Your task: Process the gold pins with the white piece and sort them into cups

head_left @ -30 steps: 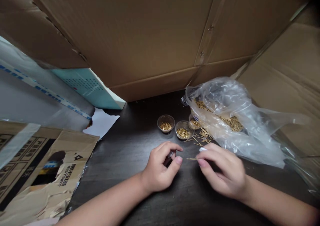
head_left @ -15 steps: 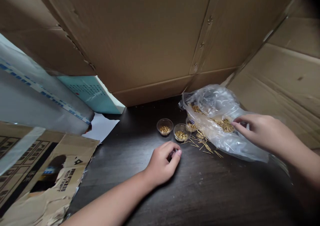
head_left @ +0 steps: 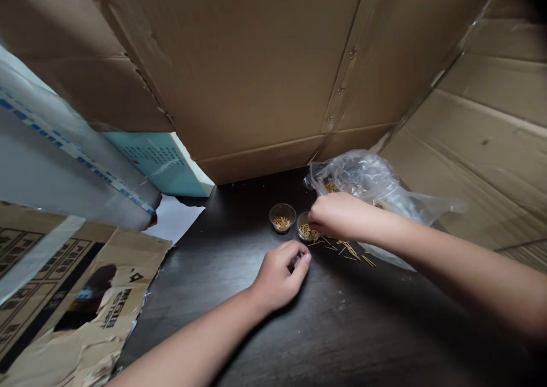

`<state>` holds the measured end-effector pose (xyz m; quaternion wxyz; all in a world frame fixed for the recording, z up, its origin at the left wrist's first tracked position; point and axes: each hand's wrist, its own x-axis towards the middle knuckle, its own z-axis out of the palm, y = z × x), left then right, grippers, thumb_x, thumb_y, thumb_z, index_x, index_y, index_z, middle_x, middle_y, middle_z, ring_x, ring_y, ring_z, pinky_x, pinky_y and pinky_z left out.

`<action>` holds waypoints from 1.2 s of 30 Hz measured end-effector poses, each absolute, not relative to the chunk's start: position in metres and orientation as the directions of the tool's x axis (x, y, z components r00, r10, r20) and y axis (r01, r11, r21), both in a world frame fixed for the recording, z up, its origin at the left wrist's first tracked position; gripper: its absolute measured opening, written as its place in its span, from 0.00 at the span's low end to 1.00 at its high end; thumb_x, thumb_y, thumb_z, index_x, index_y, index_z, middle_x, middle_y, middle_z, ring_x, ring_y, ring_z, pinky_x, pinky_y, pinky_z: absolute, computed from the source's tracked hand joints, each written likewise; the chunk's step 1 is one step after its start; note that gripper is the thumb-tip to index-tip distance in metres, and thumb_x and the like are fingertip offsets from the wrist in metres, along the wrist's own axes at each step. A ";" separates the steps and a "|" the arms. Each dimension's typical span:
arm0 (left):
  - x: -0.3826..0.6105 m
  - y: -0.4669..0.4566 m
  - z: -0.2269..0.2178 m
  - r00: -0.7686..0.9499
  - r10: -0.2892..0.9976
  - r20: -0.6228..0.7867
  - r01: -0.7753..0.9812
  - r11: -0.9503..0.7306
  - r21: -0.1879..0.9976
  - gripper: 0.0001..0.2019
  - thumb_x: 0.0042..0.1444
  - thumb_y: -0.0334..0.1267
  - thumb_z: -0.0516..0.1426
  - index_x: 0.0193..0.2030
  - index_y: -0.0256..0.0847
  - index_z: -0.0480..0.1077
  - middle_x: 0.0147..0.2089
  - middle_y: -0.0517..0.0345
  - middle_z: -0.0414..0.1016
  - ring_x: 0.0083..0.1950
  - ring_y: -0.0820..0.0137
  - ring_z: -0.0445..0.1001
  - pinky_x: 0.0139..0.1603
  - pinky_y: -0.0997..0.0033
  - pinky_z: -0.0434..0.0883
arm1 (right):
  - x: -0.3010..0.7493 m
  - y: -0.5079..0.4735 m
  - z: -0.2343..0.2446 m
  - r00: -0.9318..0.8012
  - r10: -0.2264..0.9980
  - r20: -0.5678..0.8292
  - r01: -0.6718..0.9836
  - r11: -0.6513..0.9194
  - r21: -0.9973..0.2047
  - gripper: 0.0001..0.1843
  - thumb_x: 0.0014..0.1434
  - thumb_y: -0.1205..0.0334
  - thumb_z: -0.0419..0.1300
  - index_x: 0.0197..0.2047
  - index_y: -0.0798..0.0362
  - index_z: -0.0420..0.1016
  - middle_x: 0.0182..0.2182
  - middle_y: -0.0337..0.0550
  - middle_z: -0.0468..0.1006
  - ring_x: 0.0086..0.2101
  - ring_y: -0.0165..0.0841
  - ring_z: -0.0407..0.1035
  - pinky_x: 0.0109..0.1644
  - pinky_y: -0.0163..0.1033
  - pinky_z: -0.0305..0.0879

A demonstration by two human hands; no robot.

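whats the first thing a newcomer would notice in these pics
The big brown cardboard sheet fills the top of the view. Below it, gold-coloured pins sit in small clear cups on the dark tabletop and lie loose beside them, a clear plastic bag behind. The right hand reaches to one cup, the left hand curled just in front.

Cardboard print: black block lettering (head_left: pixel 117 308) on the torn cardboard sheet (head_left: pixel 81 296) at the worktop's (head_left: pixel 213 341) left edge; we cannot read it surely.
Cardboard panel: black characters (head_left: pixel 25 256), too skewed for us.
Tape: blue lettering on a white strip (head_left: pixel 64 146); unreadable to us.
Teal card: rows of tiny dark print (head_left: pixel 147 163); unreadable to us.
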<state>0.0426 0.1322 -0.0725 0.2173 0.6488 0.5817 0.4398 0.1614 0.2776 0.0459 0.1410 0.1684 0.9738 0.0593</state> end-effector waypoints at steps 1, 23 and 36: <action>0.042 0.132 -0.073 -0.064 0.946 0.318 0.565 -0.229 0.793 0.06 0.66 0.34 0.55 0.38 0.38 0.72 0.32 0.59 0.73 0.33 0.71 0.70 0.36 0.73 0.63 | 0.154 0.280 0.043 -0.900 0.342 -0.269 0.305 0.937 0.169 0.11 0.62 0.69 0.59 0.35 0.55 0.85 0.30 0.51 0.84 0.30 0.37 0.77 0.31 0.36 0.60; 0.042 0.133 -0.076 -0.039 0.955 0.293 0.545 -0.225 0.807 0.06 0.65 0.34 0.54 0.38 0.39 0.72 0.33 0.58 0.73 0.34 0.70 0.70 0.36 0.72 0.63 | 0.160 0.315 0.036 -0.840 0.413 -0.353 0.330 0.904 0.271 0.11 0.55 0.72 0.59 0.33 0.57 0.86 0.30 0.54 0.84 0.28 0.39 0.76 0.29 0.36 0.58; 0.042 0.132 -0.074 -0.001 0.963 0.268 0.550 -0.223 0.805 0.05 0.64 0.33 0.54 0.40 0.39 0.72 0.33 0.58 0.72 0.34 0.70 0.70 0.36 0.71 0.64 | 0.170 0.328 0.023 -0.880 0.345 -0.326 0.308 0.938 0.160 0.12 0.57 0.72 0.59 0.31 0.55 0.84 0.26 0.47 0.82 0.24 0.32 0.70 0.27 0.36 0.49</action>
